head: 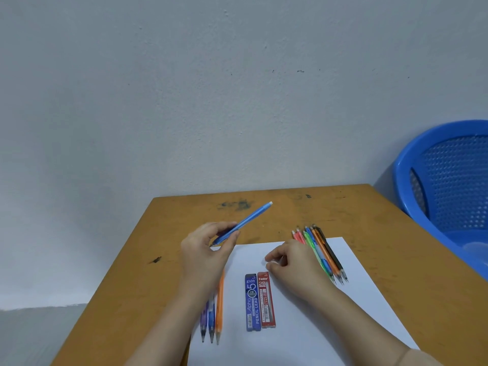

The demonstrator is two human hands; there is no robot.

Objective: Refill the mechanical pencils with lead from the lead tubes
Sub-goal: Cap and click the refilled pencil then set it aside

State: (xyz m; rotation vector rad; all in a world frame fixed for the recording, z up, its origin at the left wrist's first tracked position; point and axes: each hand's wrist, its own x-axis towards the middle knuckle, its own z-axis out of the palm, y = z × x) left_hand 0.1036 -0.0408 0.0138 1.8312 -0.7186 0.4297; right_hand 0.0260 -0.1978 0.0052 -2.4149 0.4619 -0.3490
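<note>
My left hand grips a blue mechanical pencil near its tip and holds it above the table, its white cap end pointing up and to the right. My right hand hovers low over the white paper with curled fingers, just above the top of the red lead tube; whether it holds anything is hidden. A dark blue lead tube lies beside the red one. Three pencils, purple, blue and orange, lie at the paper's left edge. Several coloured pencils lie in a row to the right.
The wooden table stands against a pale wall. A blue plastic basket chair stands at the right, beyond the table's corner. Dark smudges mark the far tabletop.
</note>
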